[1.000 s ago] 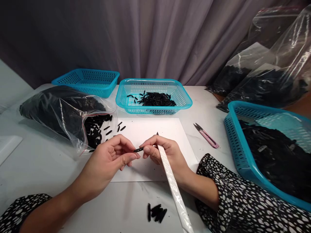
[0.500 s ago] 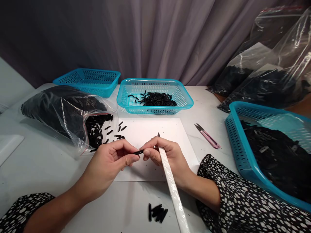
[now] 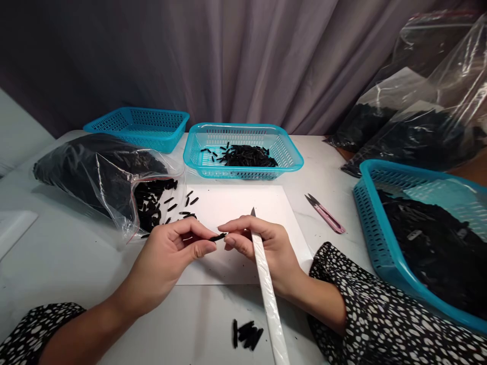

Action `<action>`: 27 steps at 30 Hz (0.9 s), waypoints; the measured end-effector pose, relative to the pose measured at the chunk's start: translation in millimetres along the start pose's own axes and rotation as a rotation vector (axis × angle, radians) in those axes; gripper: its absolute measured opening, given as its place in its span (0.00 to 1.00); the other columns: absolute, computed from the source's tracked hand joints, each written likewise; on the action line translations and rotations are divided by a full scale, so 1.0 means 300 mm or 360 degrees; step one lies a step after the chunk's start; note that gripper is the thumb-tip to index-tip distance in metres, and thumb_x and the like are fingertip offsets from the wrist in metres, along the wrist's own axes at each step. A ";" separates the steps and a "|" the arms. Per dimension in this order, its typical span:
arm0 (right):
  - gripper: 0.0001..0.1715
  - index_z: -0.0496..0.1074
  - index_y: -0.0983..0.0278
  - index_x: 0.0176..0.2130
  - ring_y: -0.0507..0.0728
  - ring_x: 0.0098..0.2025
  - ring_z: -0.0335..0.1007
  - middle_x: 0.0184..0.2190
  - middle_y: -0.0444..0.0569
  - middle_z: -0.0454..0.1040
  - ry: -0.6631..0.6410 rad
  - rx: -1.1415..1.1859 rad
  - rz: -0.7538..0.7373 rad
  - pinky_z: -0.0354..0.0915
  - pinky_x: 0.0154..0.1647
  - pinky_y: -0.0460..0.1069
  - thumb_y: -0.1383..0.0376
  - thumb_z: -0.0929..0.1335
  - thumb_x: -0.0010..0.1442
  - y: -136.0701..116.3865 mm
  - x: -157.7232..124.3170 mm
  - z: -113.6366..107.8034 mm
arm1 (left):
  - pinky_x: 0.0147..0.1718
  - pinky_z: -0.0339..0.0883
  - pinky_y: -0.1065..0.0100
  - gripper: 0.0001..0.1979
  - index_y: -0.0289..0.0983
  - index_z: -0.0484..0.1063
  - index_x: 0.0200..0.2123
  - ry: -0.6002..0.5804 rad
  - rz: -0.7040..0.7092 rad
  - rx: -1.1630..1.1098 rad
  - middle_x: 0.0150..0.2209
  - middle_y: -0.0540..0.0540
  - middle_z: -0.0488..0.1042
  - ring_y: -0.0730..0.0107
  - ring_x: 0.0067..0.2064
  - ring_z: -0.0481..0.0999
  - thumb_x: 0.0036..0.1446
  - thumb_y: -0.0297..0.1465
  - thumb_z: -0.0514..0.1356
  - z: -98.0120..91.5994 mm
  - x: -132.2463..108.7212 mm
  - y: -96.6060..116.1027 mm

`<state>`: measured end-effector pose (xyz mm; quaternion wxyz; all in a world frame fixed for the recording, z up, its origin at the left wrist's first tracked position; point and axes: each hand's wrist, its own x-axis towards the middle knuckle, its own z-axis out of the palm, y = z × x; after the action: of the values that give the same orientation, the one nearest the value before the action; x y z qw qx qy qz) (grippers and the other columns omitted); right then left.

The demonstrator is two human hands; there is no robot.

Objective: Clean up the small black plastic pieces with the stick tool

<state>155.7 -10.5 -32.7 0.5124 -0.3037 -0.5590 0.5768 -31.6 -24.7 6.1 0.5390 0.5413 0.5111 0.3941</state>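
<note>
Between thumb and forefinger, my left hand [image 3: 177, 251] pinches a small black strip [image 3: 218, 237] above a white sheet [image 3: 243, 203]. Beside it, my right hand [image 3: 262, 241] is closed around a long knife with a white wrapped handle [image 3: 266, 289]. The dark pointed blade tip shows above my right forefinger, and the handle slants down towards me. My right thumb and forefinger are at the strip's right end; whether they touch it I cannot tell. Several loose black strips [image 3: 247, 334] lie on the table nearer to me.
A clear zip bag [image 3: 102, 167] spills black pieces at left. Behind the sheet stands a blue basket [image 3: 243, 172] with black strips; another blue basket [image 3: 152, 142] is further left. Pink thread snips [image 3: 326, 215] lie at right, beside a large blue basket [image 3: 365, 213] of black pieces and plastic bags [image 3: 403, 132].
My right hand has shifted slightly right and down with the knife. Its forefinger has lifted off the strip, whose angle in my left hand has changed a little.
</note>
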 end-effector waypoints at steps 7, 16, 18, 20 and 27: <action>0.03 0.81 0.60 0.37 0.52 0.29 0.76 0.27 0.44 0.80 -0.0014 -0.0020 0.0009 0.71 0.31 0.46 0.66 0.74 0.59 0.001 -0.001 0.001 | 0.34 0.69 0.73 0.06 0.43 0.80 0.29 0.0156 0.0346 0.0212 0.29 0.53 0.77 0.73 0.33 0.76 0.52 0.25 0.69 0.005 -0.014 -0.002; 0.05 0.80 0.60 0.39 0.54 0.31 0.75 0.28 0.46 0.80 -0.0052 -0.0028 0.0013 0.71 0.34 0.49 0.65 0.73 0.60 -0.010 -0.003 0.002 | 0.33 0.70 0.72 0.06 0.42 0.81 0.28 0.0175 0.0330 0.0228 0.29 0.52 0.78 0.70 0.33 0.77 0.51 0.25 0.69 0.014 -0.015 0.012; 0.05 0.79 0.61 0.39 0.53 0.29 0.73 0.28 0.46 0.79 -0.0053 -0.0028 0.0051 0.69 0.31 0.49 0.64 0.73 0.60 -0.009 -0.004 0.001 | 0.34 0.72 0.71 0.04 0.42 0.81 0.28 0.0188 0.0236 0.0187 0.29 0.51 0.79 0.69 0.34 0.78 0.50 0.26 0.70 0.015 -0.016 0.015; 0.05 0.77 0.62 0.38 0.50 0.22 0.64 0.27 0.45 0.77 -0.0003 0.0090 0.0137 0.61 0.22 0.46 0.62 0.72 0.61 -0.006 -0.004 -0.001 | 0.35 0.75 0.70 0.04 0.41 0.81 0.30 0.0220 0.0138 0.0114 0.29 0.51 0.81 0.67 0.35 0.80 0.48 0.27 0.70 0.016 -0.015 0.014; 0.17 0.66 0.63 0.28 0.45 0.17 0.45 0.23 0.40 0.69 0.0077 0.0467 0.0380 0.41 0.17 0.45 0.56 0.68 0.63 0.005 0.012 -0.007 | 0.45 0.77 0.69 0.13 0.46 0.81 0.45 0.0207 0.0016 0.0135 0.38 0.50 0.83 0.67 0.43 0.82 0.55 0.30 0.67 0.010 -0.008 -0.006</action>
<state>156.3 -6.1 -33.8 0.4924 -0.3036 -0.4166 0.7013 -29.4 -27.9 4.3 0.4791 0.5395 0.5586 0.4091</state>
